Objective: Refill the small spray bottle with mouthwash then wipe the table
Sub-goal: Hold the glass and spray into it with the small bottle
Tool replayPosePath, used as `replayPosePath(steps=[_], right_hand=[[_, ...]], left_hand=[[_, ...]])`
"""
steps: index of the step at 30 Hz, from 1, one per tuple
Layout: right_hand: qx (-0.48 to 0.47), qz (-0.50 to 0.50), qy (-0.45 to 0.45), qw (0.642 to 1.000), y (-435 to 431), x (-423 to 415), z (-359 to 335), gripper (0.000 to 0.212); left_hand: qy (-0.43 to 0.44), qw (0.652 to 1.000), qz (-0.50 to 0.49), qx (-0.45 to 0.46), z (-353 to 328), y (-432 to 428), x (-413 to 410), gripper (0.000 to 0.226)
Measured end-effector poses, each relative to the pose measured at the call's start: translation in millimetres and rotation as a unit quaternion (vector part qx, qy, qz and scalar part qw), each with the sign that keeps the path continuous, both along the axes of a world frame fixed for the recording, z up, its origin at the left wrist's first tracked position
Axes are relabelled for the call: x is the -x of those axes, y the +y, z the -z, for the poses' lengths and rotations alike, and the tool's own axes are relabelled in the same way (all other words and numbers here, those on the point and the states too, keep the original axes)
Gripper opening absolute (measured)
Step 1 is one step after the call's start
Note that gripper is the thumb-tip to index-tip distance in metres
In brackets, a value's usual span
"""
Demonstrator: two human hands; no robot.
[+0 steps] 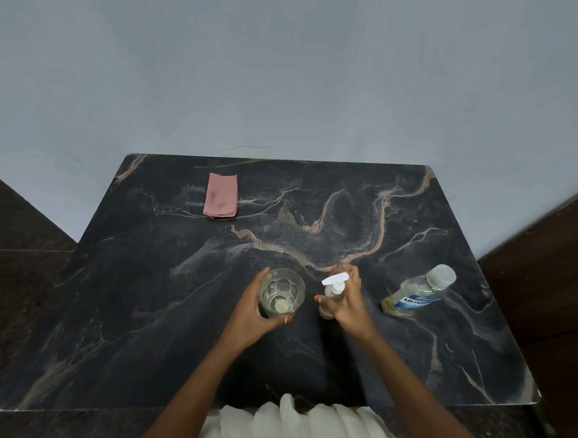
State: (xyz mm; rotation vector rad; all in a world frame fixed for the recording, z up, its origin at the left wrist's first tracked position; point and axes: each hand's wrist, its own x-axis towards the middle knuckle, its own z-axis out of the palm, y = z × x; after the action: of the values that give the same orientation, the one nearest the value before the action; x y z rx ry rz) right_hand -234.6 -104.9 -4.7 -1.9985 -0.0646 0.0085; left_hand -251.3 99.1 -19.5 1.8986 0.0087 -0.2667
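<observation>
Liquid, pale and shallow, is seen in the glass [281, 294], which is gripped by the left hand [252, 311] with fingers [263, 276] curled round its wall. Just to the right of it, not touching, the small spray bottle [333, 293] appears to stand upright on the counter [348, 222], its long axis vertical. It is gripped by the right hand [349, 309], whose fingers are wrapped round its body below the fitted white pump head. That head is judged to need removing before any pouring from the left. The capped mouthwash bottle [418, 292] is near, further right. The pink cloth [221, 195] lies well apart, at the far edge.
</observation>
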Motion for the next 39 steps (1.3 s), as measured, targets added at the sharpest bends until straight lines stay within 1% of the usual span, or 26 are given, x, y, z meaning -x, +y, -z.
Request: replayPosePath(steps=[2, 4, 7, 11, 14, 18, 20, 25, 29, 33, 39], right_hand=[[-0.018, 0.012, -0.004, 1.000, -3, 2, -1, 0.060], [-0.039, 0.022, 0.000, 0.999, -5, 5, -1, 0.062], [-0.060, 0.042, 0.034, 0.997, -6, 9, 0, 0.061], [-0.051, 0.078, 0.059, 0.994, -8, 14, 4, 0.050], [-0.050, 0.089, 0.089, 0.991, -6, 18, 9, 0.048], [-0.029, 0.133, 0.112, 0.984, -1, 18, 14, 0.060], [-0.023, 0.153, 0.122, 0.980, 1, 18, 15, 0.061], [-0.010, 0.180, 0.088, 0.980, 3, 12, 13, 0.058], [-0.014, 0.179, 0.086, 0.980, 6, -1, 7, 0.060], [-0.027, 0.183, 0.080, 0.979, 14, -24, -2, 0.065], [-0.036, 0.186, 0.046, 0.981, 23, -75, -13, 0.059]], left_hand=[[0.023, 1.000, 0.002, 0.019, 4, -1, 2, 0.108], [0.043, 0.999, -0.002, 0.031, 8, -2, 3, 0.114], [0.050, 0.998, -0.013, 0.046, 13, -6, 4, 0.117], [0.034, 0.997, -0.046, 0.055, 17, -13, 4, 0.115], [0.017, 0.996, -0.069, 0.061, 20, -19, 5, 0.111], [-0.013, 0.994, -0.097, 0.043, 20, -22, 6, 0.095], [-0.021, 0.994, -0.104, 0.031, 20, -21, 5, 0.091], [-0.024, 0.994, -0.105, 0.003, 18, -19, 2, 0.087], [-0.028, 0.993, -0.110, -0.012, 14, -15, -9, 0.087], [-0.038, 0.992, -0.116, -0.017, 7, -11, -32, 0.088], [-0.053, 0.990, -0.130, -0.007, -6, -4, -82, 0.085]])
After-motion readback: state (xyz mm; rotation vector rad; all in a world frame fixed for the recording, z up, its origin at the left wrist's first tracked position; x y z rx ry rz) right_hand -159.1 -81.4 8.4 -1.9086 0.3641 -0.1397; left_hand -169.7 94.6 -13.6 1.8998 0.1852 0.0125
